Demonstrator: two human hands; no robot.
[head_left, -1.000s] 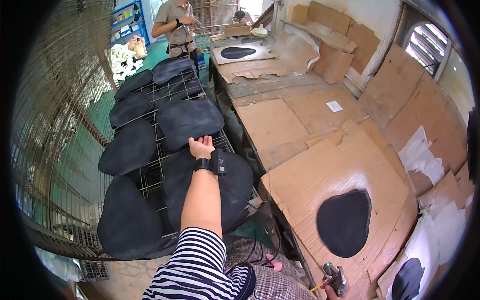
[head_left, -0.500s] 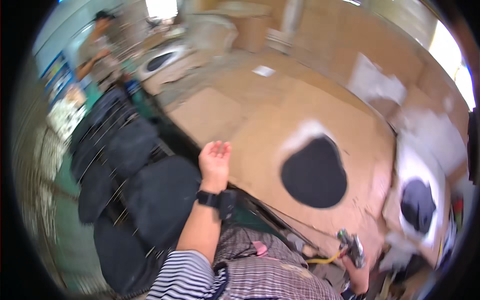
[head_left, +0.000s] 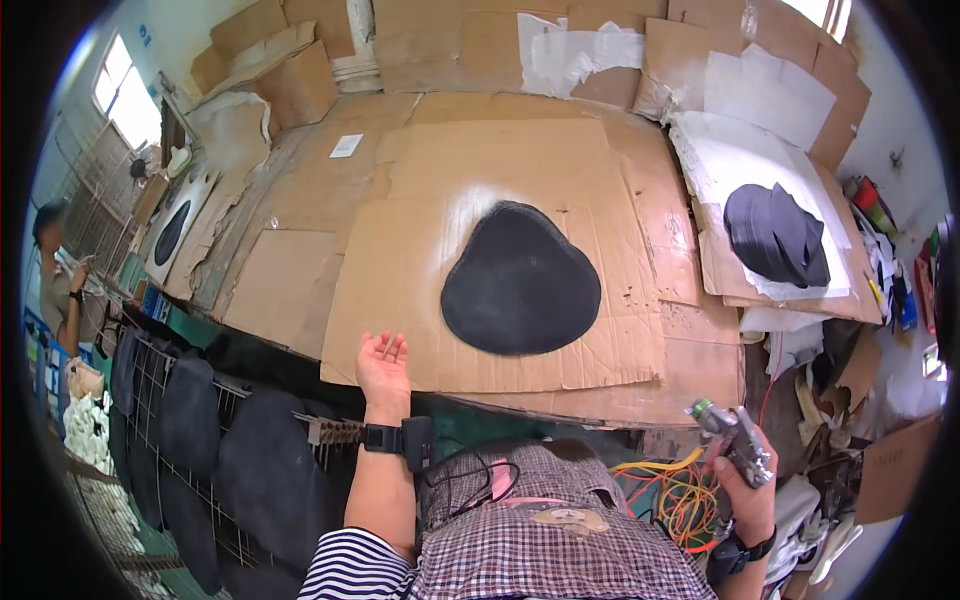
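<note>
Covering the whole bench, overlapping sheets of brown cardboard (head_left: 560, 160), creased and torn at the edges, with more cardboard and white paper propped against the back wall. On the central sheet, a black rounded pad (head_left: 520, 280), broad at the near side and narrowing to a blunt top, matte and flat, ringed by a pale halo of overspray on the board. To the right, on a white sheet (head_left: 745, 160), a stack of similar dark pieces (head_left: 775, 235). At lower left, a wire rack (head_left: 190, 420) hung with more black pads, and beyond it, at the far left by a window, another person (head_left: 60, 290). Near the bench's front edge, just left of the black pad and apart from it, left hand (head_left: 383, 363), palm up, fingers loosely spread, gripping nothing. Low at the right, well away from the pad, right hand (head_left: 745, 495) wrapped around a metal spray gun (head_left: 733, 440), above a tangle of yellow and orange hose (head_left: 665, 490).
</note>
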